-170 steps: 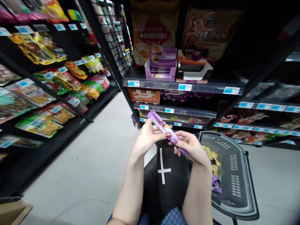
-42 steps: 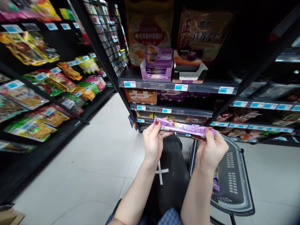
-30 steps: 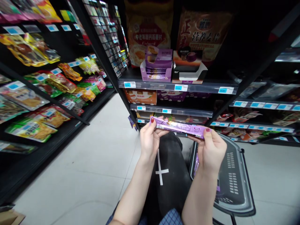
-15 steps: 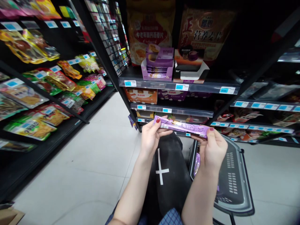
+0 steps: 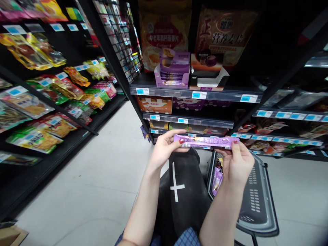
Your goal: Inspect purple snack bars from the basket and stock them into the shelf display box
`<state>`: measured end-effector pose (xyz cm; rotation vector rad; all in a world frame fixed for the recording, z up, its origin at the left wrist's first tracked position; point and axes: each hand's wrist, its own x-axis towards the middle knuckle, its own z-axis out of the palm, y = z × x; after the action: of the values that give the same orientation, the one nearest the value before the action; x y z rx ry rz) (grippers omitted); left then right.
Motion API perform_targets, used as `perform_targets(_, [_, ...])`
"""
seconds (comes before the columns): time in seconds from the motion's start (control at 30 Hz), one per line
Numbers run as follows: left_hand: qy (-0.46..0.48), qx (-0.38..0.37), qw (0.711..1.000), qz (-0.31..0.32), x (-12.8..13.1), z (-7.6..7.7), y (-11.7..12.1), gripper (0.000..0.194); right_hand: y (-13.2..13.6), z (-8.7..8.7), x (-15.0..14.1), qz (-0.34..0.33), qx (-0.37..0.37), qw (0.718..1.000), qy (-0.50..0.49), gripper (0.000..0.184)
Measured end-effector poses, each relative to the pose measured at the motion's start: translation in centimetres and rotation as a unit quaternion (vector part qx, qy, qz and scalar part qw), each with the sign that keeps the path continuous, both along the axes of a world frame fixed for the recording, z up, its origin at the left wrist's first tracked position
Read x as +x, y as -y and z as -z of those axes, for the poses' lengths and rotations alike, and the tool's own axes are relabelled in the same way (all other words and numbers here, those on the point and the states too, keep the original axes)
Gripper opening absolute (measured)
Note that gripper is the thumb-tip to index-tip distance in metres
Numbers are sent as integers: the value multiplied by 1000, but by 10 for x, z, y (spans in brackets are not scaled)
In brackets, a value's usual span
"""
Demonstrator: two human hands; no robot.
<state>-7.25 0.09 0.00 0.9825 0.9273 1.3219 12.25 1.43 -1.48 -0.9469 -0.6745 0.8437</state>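
A slim purple sachet [image 5: 205, 141], like an instant-drink stick, is stretched level between my two hands above my knee. My left hand [image 5: 165, 147] pinches its left end, thumb on the front. At its other end my right hand [image 5: 237, 162] grips with the thumb on top. Below and behind the right hand, a grey shopping basket [image 5: 268, 201] holds more purple sachets [image 5: 217, 179] and some yellow ones, partly covered by my forearm. On the shelf ahead, an open purple display box [image 5: 173, 71] contains several similar sachets.
A black-and-orange box [image 5: 208, 70] stands beside the purple one, with large cereal bags [image 5: 164, 39] behind. Orange multipacks [image 5: 155, 104] sit one shelf down. Bagged snacks [image 5: 38, 140] fill the left rack. A cardboard box [image 5: 11, 236] lies on the floor at lower left.
The sachet was slanted between close hands at first; now it is level with the hands apart at its ends. Lately it has shifted slightly right, and more sachets in the basket show.
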Motion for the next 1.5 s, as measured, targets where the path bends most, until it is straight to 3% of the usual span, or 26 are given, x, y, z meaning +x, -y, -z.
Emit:
perform_targets(0.1, [-158,11,977,146,-5,3,0,30,5,-3,5,68,8,991,114,19])
perform_targets(0.17, [-245,39,938,242,-2,5,1,31,11,-7,7,51,3,972,228,18])
perform_targets(0.27, [-274,58,905,321,14,6,1,23,20,-13,6,-3,-9,929,371,17])
perform_targets(0.37, [-286,81,900,318,30,6,-1,18,25,-18,1,-4,-6,901,434,19])
perform_targets(0.47, [-298,87,891,332,36,5,-3,23,26,-20,-3,22,-6,898,440,20])
perform_targets(0.57, [-295,78,886,350,35,4,-4,26,24,-19,-3,36,-17,907,418,22])
perform_targets(0.8, [-241,32,902,356,36,8,-2,19,24,-20,-4,-13,-9,939,344,16])
perform_targets(0.97, [-211,15,899,384,36,9,0,16,24,-24,-7,50,-6,955,292,13])
perform_targets(1.1, [-246,41,895,369,35,7,0,12,24,-26,-9,73,-5,956,285,12])
perform_targets(1.2, [-260,47,895,359,34,7,-1,16,23,-25,-8,35,-3,966,258,15])
perform_targets(1.37, [-215,28,917,336,34,10,-1,18,20,-19,-4,-127,-25,966,222,22])
perform_targets(1.5, [-165,16,918,360,34,9,-1,19,19,-18,-6,-85,-32,974,208,11])
